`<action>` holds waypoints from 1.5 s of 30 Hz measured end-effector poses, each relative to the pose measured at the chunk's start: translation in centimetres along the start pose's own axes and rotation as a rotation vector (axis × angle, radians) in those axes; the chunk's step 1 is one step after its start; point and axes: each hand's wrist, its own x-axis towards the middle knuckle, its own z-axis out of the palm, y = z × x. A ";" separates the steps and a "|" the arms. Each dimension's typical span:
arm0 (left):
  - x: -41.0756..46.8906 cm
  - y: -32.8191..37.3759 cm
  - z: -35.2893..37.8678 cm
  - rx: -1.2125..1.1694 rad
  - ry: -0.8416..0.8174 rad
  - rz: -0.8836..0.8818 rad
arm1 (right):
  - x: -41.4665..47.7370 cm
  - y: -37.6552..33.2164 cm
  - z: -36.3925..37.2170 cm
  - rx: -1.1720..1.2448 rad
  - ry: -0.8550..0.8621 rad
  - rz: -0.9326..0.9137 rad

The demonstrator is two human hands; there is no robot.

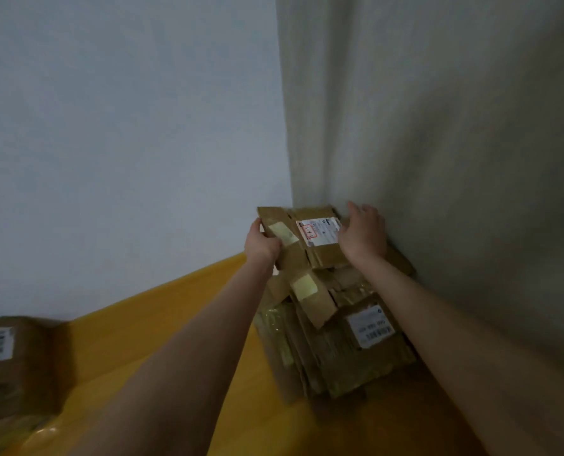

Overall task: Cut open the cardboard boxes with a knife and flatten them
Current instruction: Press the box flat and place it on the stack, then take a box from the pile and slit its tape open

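Observation:
A flattened brown cardboard box (302, 238) with a white shipping label lies on top of a pile of flattened boxes (336, 343) in the corner of the room. My left hand (261, 245) grips the left edge of the top box, thumb on its upper face. My right hand (364, 233) rests on the box's right end with fingers spread and fairly straight, close to the wall. No knife is in view.
The pile sits on a yellow floor (162, 324) where a pale wall (126, 126) meets a grey wall (438, 126). A whole brown box (14, 360) with a white label stands at the far left, blurred.

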 end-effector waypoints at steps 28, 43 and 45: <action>-5.7 -5.0 -9.2 1.288 0.029 0.268 | -8.5 -6.6 6.5 -0.297 -0.299 -0.428; -22.9 -20.8 -38.1 1.321 0.054 0.111 | -39.5 -20.7 14.4 -0.293 -0.435 -0.525; -24.8 -22.6 -42.0 1.315 0.064 0.071 | -43.5 -22.8 15.5 -0.289 -0.457 -0.546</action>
